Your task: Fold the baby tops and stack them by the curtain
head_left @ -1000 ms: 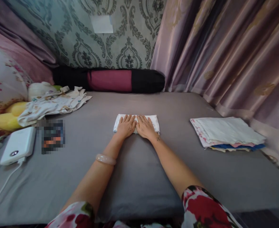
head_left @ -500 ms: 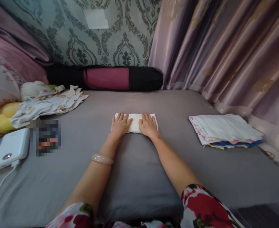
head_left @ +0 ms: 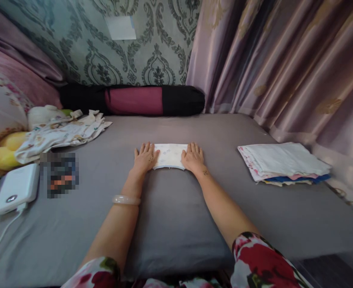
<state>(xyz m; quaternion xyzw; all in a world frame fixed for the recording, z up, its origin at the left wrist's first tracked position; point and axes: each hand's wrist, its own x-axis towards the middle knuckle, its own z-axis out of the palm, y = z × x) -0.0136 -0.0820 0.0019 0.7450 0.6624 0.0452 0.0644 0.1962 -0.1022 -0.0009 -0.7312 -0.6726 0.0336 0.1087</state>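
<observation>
A small white folded cloth (head_left: 169, 155) with faint pale marks and a bluish near edge lies flat on the grey bed sheet (head_left: 176, 208). Over its left end rests my left hand (head_left: 145, 157), palm down, fingers stretched forward and thumb toward the middle. My right hand (head_left: 193, 157) lies the same way on the right end, its fingers slightly spread. The ends of the cloth are hidden beneath the hands; its middle shows between the two thumbs. Neither hand grips anything.
To the right sits a stack of folded cloths (head_left: 284, 160). At left are a white power bank (head_left: 17, 188) with a cable, a blurred-out item (head_left: 61, 175), a rumpled printed garment (head_left: 62, 134) and yellow plush (head_left: 2, 156). A black-and-maroon bolster (head_left: 134, 100) lines the wall.
My hands have slid apart, the left one leftward and the right one slightly rightward, so more of the cloth's middle shows.
</observation>
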